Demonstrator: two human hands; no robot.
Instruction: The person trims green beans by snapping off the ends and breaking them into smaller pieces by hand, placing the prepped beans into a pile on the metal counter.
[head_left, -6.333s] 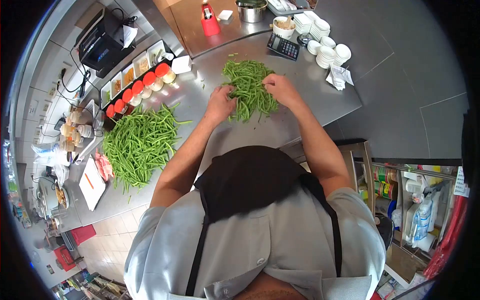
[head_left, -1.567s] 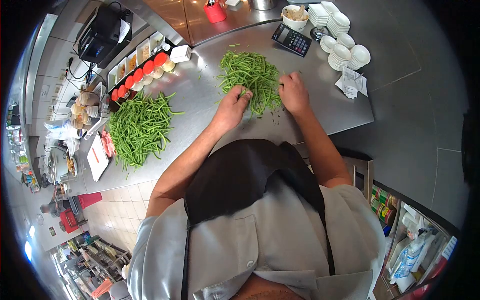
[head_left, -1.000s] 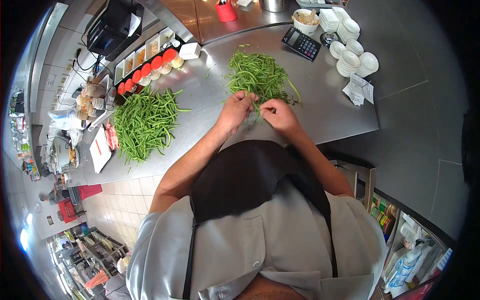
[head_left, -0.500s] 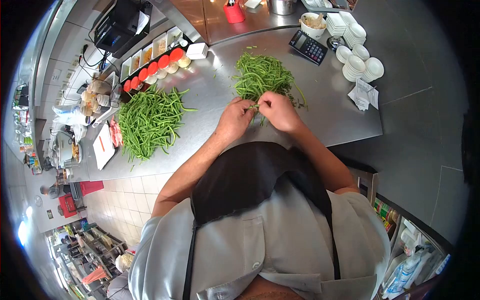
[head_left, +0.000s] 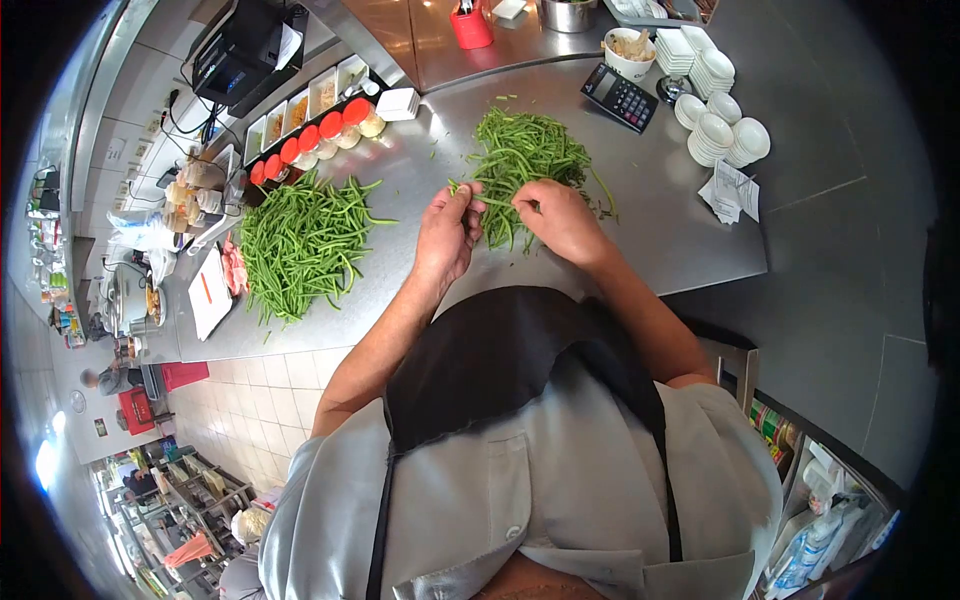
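Observation:
My left hand [head_left: 447, 232] pinches a green bean [head_left: 494, 202] between thumb and fingers, just left of the heap in front of me. The bean runs across toward my right hand [head_left: 562, 218], whose curled fingers close at its other end. Behind and under both hands lies a loose heap of green beans [head_left: 530, 150], with small scraps at its right edge. A larger pile of long green beans [head_left: 300, 245] sits farther left on the steel table [head_left: 420, 150].
Red-lidded jars [head_left: 331, 125] line the table's back left. A calculator [head_left: 619, 97], stacked white dishes [head_left: 712, 135] and paper slips [head_left: 728, 190] are at the right. A white pad [head_left: 209, 293] lies beyond the left pile. A person [head_left: 112, 380] is far left.
My left hand has moved left, away from my right hand, and more of the bean shows between them. My right hand stays almost in place.

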